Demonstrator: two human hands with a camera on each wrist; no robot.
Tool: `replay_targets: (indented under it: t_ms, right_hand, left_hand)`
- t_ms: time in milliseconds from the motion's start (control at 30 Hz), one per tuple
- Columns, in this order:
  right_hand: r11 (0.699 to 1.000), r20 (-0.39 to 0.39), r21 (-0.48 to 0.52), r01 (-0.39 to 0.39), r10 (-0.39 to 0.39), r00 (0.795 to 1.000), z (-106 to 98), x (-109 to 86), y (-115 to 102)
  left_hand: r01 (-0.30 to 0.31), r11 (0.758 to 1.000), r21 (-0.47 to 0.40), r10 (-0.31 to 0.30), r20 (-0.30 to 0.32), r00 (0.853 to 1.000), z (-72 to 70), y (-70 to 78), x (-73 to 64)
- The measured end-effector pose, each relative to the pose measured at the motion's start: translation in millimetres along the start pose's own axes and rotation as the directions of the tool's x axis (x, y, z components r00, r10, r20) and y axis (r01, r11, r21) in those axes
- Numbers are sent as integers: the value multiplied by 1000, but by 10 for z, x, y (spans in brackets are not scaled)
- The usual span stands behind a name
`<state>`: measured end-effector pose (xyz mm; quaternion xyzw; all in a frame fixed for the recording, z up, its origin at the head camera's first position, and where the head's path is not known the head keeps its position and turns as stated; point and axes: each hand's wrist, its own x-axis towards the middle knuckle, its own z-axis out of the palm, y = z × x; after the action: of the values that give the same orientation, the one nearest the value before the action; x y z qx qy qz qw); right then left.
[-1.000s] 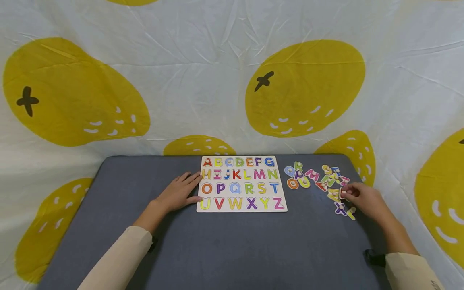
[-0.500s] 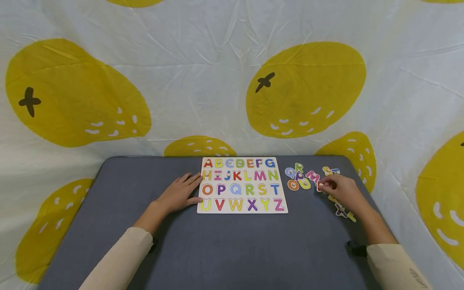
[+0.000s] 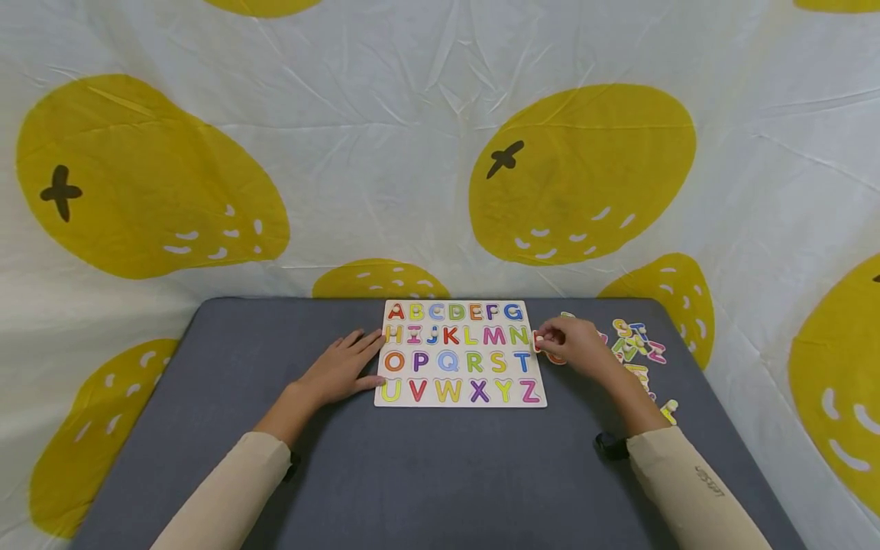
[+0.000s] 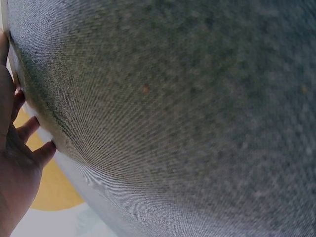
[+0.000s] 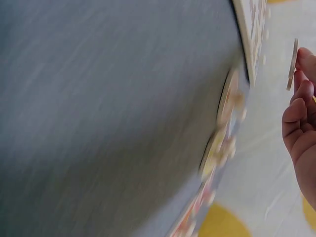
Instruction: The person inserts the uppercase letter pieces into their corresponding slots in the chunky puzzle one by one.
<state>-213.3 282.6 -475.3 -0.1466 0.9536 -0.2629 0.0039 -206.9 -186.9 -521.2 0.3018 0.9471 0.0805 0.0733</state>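
Note:
A pale alphabet puzzle board [image 3: 447, 393] lies on the dark grey table with rows of coloured letters A to Z. Knobbed letter pieces sit in its top row and at H, I and J; the other spots show flat printed letters. My left hand [image 3: 341, 364] rests at the board's left edge, fingers spread over the rim. Just off the board's right edge, my right hand [image 3: 580, 348] pinches a thin red letter piece [image 3: 538, 341] by its knob. The right wrist view shows that piece [image 5: 293, 64] edge-on, raised above the table; its letter is hard to read.
Right of the board lie several loose letter pieces, partly hidden under my right hand and forearm. A pink Z [image 3: 656, 351], a blue T [image 3: 638, 331] and a yellow piece [image 3: 669, 412] show farther right. A fruit-print cloth [image 3: 412, 153] hangs behind the table [image 3: 440, 473].
My right hand has lifted the red piece from the right-hand pile and carried it left to the board's right edge. The left hand stays in place.

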Motion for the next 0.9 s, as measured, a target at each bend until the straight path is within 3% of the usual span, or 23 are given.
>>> replay_targets:
  t_ms: [533,900]
  right_hand:
    - [990,75,90,111,-118,990,567,634,-594]
    - [992,157,16,122,-123,980,894,963,-889]
  left_hand:
    - [-10,1000,0,10,-16,1000,19,-4,0]
    - [-5,1000,-6,5,-17,1000,1,3,-6]
